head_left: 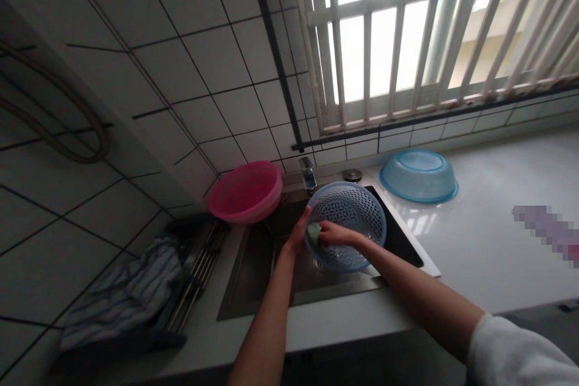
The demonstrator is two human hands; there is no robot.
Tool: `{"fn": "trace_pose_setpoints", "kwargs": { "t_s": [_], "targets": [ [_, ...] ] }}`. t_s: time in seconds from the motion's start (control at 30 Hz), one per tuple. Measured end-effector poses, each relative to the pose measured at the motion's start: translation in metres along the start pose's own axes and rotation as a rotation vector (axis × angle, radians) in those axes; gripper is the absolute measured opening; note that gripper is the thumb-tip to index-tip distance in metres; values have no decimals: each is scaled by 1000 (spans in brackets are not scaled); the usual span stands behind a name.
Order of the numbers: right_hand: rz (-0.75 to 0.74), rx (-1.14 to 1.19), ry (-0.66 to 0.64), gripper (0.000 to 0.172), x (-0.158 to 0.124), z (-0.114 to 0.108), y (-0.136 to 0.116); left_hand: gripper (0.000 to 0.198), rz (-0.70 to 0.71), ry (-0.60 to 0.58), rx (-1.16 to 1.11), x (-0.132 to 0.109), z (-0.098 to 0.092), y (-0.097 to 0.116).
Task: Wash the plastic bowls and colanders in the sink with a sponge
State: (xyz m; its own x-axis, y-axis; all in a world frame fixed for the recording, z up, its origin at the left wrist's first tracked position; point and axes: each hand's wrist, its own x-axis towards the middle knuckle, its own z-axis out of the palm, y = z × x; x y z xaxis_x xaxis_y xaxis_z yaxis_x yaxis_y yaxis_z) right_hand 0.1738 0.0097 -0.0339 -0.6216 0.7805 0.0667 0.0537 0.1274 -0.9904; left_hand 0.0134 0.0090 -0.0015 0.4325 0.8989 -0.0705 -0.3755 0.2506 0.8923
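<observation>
A light blue plastic colander (346, 211) with a patterned, perforated wall is held tilted over the sink (253, 271). My left hand (298, 234) grips its left rim from outside, thumb up along the edge. Inside the colander, my right hand (333, 234) is closed on a green scrubbing sponge (313, 233), which rests against the inner left wall near the rim. Fingers of the left hand behind the rim are hidden. The chrome faucet (307, 174) stands just behind the colander.
At the sink's back left corner sits a pink basin (246, 193). An upturned clear blue bowl (420, 176) lies on the white counter (474, 241) to the right. A striped cloth (131, 289) and a metal rack (194, 277) are at the left. A drain strainer (353, 175) lies behind the sink.
</observation>
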Motion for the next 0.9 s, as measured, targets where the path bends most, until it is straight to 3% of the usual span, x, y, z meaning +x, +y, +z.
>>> {"fn": "trace_pose_setpoints", "kwargs": {
  "t_s": [0.07,0.1,0.17,0.3,0.37,0.4,0.47,0.63,0.7,0.77,0.9],
  "targets": [
    [12,-17,-121,12,-1,7,3,66,54,68,11,2,-1,0],
    [-4,-12,-102,12,0,6,3,66,52,91,18,2,0,0],
    [-65,16,111,15,1,-1,-3,65,-27,86,21,1,4,0],
    [-174,38,727,24,4,-28,-19,58,-145,-56,-11,-1,13,-3],
    [-144,52,847,25,3,-35,-23,55,-108,-106,-33,-1,15,-4],
    [-124,58,855,25,3,-36,-23,55,-91,-112,-35,-1,15,-4],
    [-115,47,750,24,1,-30,-20,58,-91,-83,-12,-1,14,-5],
    [-47,3,78,16,-1,0,-2,69,-57,89,70,0,8,-3],
    [-17,9,-6,19,0,5,2,68,-27,112,81,0,7,-2],
    [-43,49,116,23,2,2,2,65,-79,99,86,-1,7,-2],
    [-86,190,648,29,6,-26,-7,57,-131,-25,37,-3,12,-1]
  ]
}}
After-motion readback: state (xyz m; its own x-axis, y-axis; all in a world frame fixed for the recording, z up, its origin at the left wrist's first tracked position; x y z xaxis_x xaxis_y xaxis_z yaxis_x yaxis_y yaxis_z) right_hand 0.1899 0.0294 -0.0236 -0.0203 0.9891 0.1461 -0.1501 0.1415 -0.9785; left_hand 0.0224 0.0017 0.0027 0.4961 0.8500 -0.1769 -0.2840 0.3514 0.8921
